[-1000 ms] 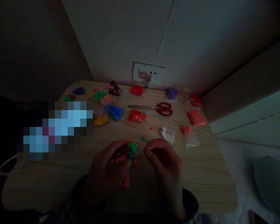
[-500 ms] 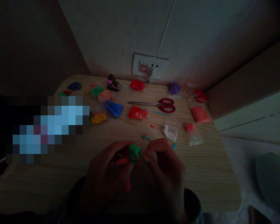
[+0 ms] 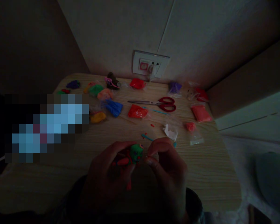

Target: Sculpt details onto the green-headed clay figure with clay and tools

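Working in dim light, you held a small green-headed figurine (image 3: pixel 136 151) in your left hand (image 3: pixel 105 169), your fingers curled around its body above the near part of the wooden table (image 3: pixel 214 177). Its red-orange limbs showed beside and below your thumb. Your right hand (image 3: pixel 171 165) was poised just beside the green head, thumb and forefinger drawn together in a pinch; a pale speck showed at their tips, too small to tell whether you were gripping anything. A thin teal tool (image 3: pixel 148 137) lay just beyond that hand, partly hidden by it, with a white piece (image 3: pixel 170 131) in clear plastic nearby. Farther back, red-handled scissors (image 3: pixel 152 102) lay with their blades pointing left, a bright red packet (image 3: pixel 137 111) just in front of them. To the left of that packet were a blue packet (image 3: pixel 114 108) and a yellow lump (image 3: pixel 98 117); to the right, a coral packet (image 3: pixel 201 113) lay behind a smaller coral lump (image 3: pixel 190 126). A purple packet (image 3: pixel 175 87) sat near the wall, to the right of and below a white socket plate (image 3: pixel 137 63) fitted with a clear plug (image 3: pixel 151 71)
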